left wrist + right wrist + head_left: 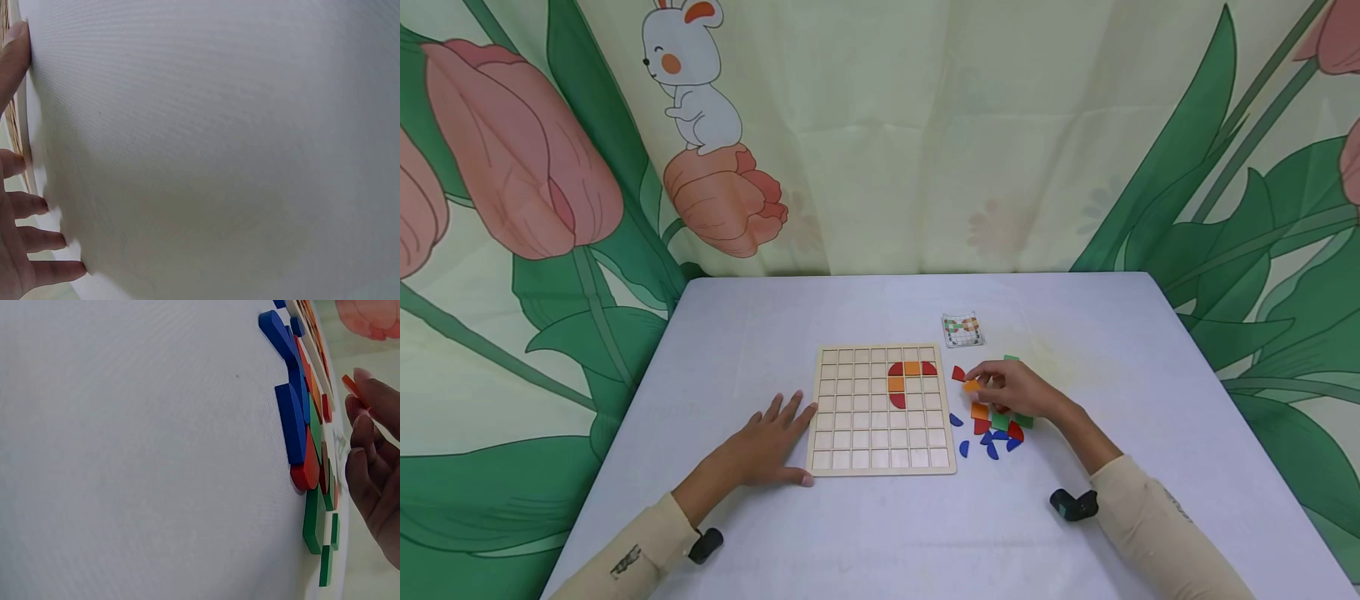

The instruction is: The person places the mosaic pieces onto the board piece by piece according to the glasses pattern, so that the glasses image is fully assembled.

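Observation:
A wooden grid board [856, 427] lies on the table, with several red quarter-round tiles and orange square tiles set in its upper right cells. My left hand [767, 450] rests flat at the board's left edge, fingers spread and thumb near the lower corner. In the left wrist view, fingertips of that hand [25, 240] touch the white cloth beside the board. Right of the board, my right hand [1021, 388] pinches an orange square tile [972, 387] between thumb and finger. The right wrist view shows this orange tile [351, 385] held above the loose pieces.
Below my right hand lie loose tiles: an orange square [979, 411], a green tile [1000, 422], a red one [1016, 431] and several blue half-rounds [964, 449]. A small pattern card [962, 330] sits behind them. A printed curtain [880, 167] hangs behind the table.

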Tool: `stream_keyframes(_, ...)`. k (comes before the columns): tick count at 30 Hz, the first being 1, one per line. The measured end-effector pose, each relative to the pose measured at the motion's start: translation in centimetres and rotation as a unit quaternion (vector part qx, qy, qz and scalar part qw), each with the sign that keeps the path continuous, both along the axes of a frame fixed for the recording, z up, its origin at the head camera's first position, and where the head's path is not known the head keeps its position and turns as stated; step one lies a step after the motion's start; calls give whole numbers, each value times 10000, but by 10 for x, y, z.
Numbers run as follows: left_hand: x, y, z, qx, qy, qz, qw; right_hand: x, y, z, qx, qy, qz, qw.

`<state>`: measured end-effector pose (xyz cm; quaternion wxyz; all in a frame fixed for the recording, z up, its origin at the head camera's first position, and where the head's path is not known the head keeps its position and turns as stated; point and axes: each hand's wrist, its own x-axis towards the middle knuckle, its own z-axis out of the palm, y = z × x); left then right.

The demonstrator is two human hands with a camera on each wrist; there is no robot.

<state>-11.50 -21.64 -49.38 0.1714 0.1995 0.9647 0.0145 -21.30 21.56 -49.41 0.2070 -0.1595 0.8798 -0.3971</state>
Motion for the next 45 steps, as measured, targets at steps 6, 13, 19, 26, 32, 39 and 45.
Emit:
stream_keyframes(6,1,0,2,29,6,-19,10000,1,-5,1,-201,51,-140,9997)
stream_keyframes(13,1,0,2,49,35,-11,10000,4,-13,0,-402,-28,-259,9989)
stream_keyframes(19,1,0,1,47,-12,-9,10000,8,-20,0,-572,-92,-190,9981)
stream_keyframes(26,1,-2,0,-26,23,-86,10000,10,-28,-5,-545,-208,-73,9983)
stream_keyframes(32,0,-2,-1,8,43,-90,9999,11,-33,-6,-602,-198,-13,9980)
stream_keyframes(39,0,-1,0,-17,63,-86,9999,11,-39,-9,-734,-150,64,9972)
stream_keyframes(45,0,-2,-2,-27,50,-80,10000,11,-43,-11,-883,-303,168,9955)
